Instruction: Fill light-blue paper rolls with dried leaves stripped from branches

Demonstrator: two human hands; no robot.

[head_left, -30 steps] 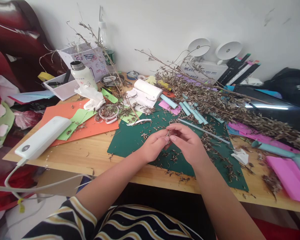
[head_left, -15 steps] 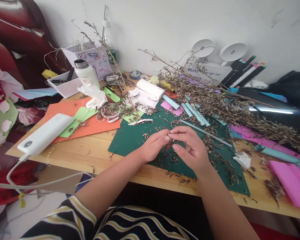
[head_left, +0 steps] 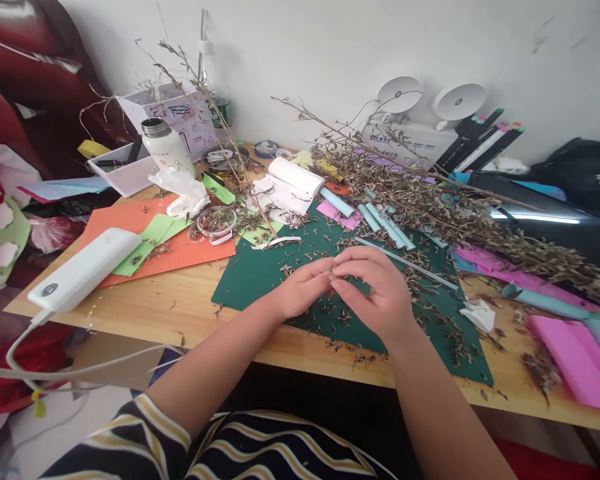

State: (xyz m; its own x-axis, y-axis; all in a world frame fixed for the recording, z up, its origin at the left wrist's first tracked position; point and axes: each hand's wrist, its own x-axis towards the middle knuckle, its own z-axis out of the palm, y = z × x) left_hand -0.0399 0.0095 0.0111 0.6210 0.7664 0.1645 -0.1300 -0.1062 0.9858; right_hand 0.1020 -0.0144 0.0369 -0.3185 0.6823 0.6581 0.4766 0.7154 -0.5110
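Observation:
My left hand (head_left: 304,288) and my right hand (head_left: 373,283) meet fingertip to fingertip above the dark green sheet (head_left: 260,280). Both are closed in a pinch. Whatever sits between the fingertips is hidden or too small to name. Dry leaf crumbs lie scattered over the sheet around them. Just beyond my right hand lies a thin pale stick (head_left: 407,263). Several light blue paper rolls (head_left: 386,225) rest at the sheet's far edge. A small clear round container (head_left: 217,222) with dry leaf bits stands to the left, near a long dry stem (head_left: 253,190).
A large bundle of dry branches (head_left: 430,193) covers the back right. On the left are a white power bank (head_left: 87,267) with its cable, orange paper (head_left: 180,247), and an open white bottle (head_left: 165,147). Folded pink paper (head_left: 577,360) lies at the right edge.
My right thumb has closed in toward the other fingertips, and the hands sit closer together. The whole view has shifted slightly; the things on the table stay in place.

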